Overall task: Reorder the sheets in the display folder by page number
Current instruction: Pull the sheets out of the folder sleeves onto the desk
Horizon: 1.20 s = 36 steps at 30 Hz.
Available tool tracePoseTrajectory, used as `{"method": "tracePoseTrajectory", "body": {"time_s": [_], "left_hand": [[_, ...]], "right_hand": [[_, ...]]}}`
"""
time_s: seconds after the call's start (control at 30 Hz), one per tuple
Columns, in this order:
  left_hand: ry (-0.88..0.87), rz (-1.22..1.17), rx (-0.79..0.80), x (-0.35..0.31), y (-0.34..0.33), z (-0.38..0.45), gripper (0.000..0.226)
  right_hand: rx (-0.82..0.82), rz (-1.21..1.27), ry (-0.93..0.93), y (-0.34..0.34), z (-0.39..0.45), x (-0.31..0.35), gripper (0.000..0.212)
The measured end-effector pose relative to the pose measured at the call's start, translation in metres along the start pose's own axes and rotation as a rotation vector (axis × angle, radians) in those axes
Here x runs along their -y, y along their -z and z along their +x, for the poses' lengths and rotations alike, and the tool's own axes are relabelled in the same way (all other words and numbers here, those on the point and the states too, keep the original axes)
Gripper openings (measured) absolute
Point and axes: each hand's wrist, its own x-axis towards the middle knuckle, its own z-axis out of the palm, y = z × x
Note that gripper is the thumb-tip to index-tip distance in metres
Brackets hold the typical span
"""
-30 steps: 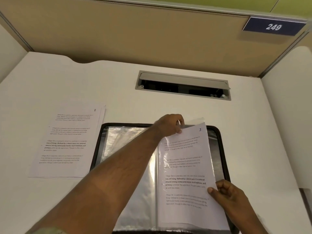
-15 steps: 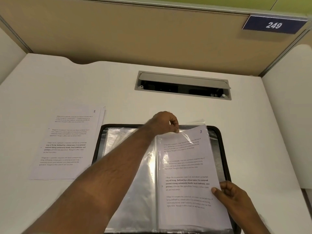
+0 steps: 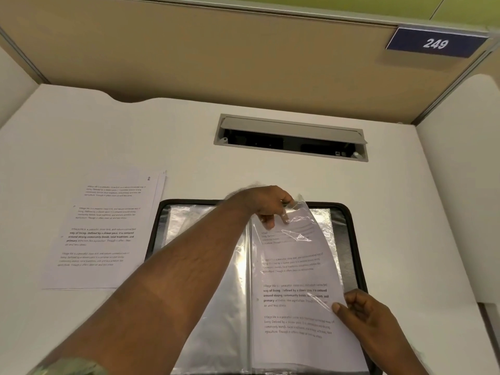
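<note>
Head view: display folder (image 3: 351, 239) lies open on the white surface (image 3: 405, 212), spine running away from the person, long axis near to far, black rim showing at the far and right edges.
Sleeve: clear plastic sleeve (image 3: 305, 220) on the right-hand page, its far open end lifted and crumpled just under the left fingers.
Sheet: printed sheet (image 3: 295, 296) sits in that sleeve, long axis parallel to the spine, text upright to the person, top edge pointing away; its page number is hidden by the crumpled plastic.
Left hand: left hand (image 3: 267, 205) reaches across the folder, fingers pinched shut on the sleeve's far edge, fingertips pointing down.
Right hand: right hand (image 3: 365, 312) at the near right, thumb pressed on the sheet's right margin, the other fingers curled under that edge, gripping sheet and sleeve.
Loose pages: stack of loose sheets (image 3: 108, 231) lies flat well left of the left fingers, beside the folder, top page marked 2, long axis also near to far.
Surface: grey cable tray (image 3: 292, 138) with raised flap beyond the left fingers.
Room: tan partition (image 3: 189, 50) behind, blue plate (image 3: 435, 43) reading 249 at upper right, white side panels on both sides.
</note>
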Motion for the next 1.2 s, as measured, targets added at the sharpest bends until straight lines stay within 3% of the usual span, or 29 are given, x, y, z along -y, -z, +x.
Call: {"method": "tracePoseTrajectory", "body": {"time_s": [0.23, 0.43, 0.63, 0.77, 1.0, 1.2], "left_hand": [[-0.117, 0.247, -0.093, -0.006, -0.004, 0.007, 0.010], [-0.200, 0.234, -0.220, -0.001, 0.005, 0.012, 0.009], [-0.229, 0.293, -0.481, -0.013, 0.026, 0.006, 0.007], [-0.219, 0.289, -0.676, -0.025, 0.040, 0.002, 0.017], [-0.287, 0.380, -1.024, -0.049, 0.071, -0.018, 0.010], [-0.410, 0.306, -1.193, -0.073, 0.097, -0.058, 0.005]], "right_hand": [[0.007, -0.005, 0.010, -0.001, -0.001, -0.002, 0.009], [-0.024, -0.019, -0.008, 0.003, 0.000, -0.013, 0.008], [-0.110, -0.068, -0.066, 0.003, 0.010, -0.029, 0.012], [-0.160, -0.088, -0.070, 0.003, 0.017, -0.041, 0.012], [-0.211, -0.218, -0.125, 0.002, 0.035, -0.056, 0.011], [-0.241, -0.369, -0.141, 0.001, 0.044, -0.064, 0.013]]}}
